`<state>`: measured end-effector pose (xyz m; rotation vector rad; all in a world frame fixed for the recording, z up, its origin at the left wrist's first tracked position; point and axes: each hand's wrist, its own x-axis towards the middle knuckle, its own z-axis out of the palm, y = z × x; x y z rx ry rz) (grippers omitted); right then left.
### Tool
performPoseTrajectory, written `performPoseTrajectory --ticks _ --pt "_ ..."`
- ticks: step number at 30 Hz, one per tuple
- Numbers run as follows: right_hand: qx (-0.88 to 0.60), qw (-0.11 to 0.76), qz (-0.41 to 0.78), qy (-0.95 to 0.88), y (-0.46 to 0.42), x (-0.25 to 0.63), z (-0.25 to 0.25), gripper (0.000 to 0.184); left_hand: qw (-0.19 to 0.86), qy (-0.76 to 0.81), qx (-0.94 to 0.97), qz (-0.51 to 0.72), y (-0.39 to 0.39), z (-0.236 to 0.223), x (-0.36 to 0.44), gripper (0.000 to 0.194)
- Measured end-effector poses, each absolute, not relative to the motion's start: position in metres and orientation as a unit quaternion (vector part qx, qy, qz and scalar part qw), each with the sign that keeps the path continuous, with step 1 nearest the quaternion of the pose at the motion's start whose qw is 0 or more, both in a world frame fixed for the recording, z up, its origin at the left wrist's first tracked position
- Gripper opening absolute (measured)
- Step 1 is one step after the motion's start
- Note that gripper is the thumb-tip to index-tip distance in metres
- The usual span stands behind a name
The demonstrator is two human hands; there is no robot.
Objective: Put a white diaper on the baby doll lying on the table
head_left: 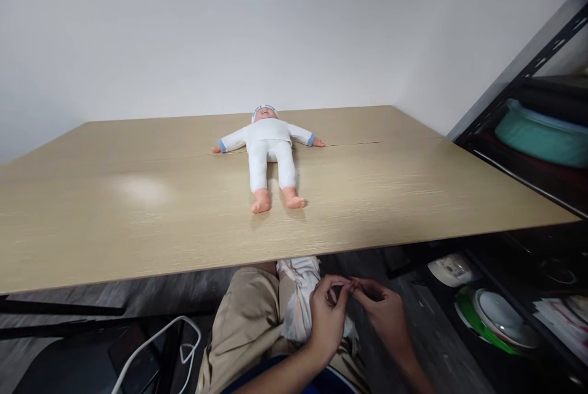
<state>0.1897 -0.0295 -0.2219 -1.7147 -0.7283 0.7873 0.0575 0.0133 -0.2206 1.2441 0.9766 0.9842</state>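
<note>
A baby doll [271, 143] in a white outfit with blue cuffs and a printed white cap lies on its back on the table [151, 216], arms spread and bare feet towards me. Below the table's front edge, over my lap, my left hand [327, 314] and my right hand [383, 314] meet at the fingertips. Each is closed in a pinch; whatever is between the fingers is too small to make out. Beside my left hand, a crumpled white thing [298, 296], thin and soft-looking, lies across my leg.
A black shelf rack [519, 182] stands at the right, with a teal container [542, 133] on it. Lower down are a green-rimmed round item [489, 323] and a white roll-like item [452, 269]. A white cable [151, 339] loops at lower left. A white wall [206, 45] rises behind the table.
</note>
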Motion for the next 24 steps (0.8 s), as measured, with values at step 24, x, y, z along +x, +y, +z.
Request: performPoseTrajectory --ticks 24 --pt "-0.657 0.62 0.39 -0.175 -0.025 0.183 -0.254 0.063 0.756 0.407 0.288 0.424 0.034 -0.179 0.024 0.062"
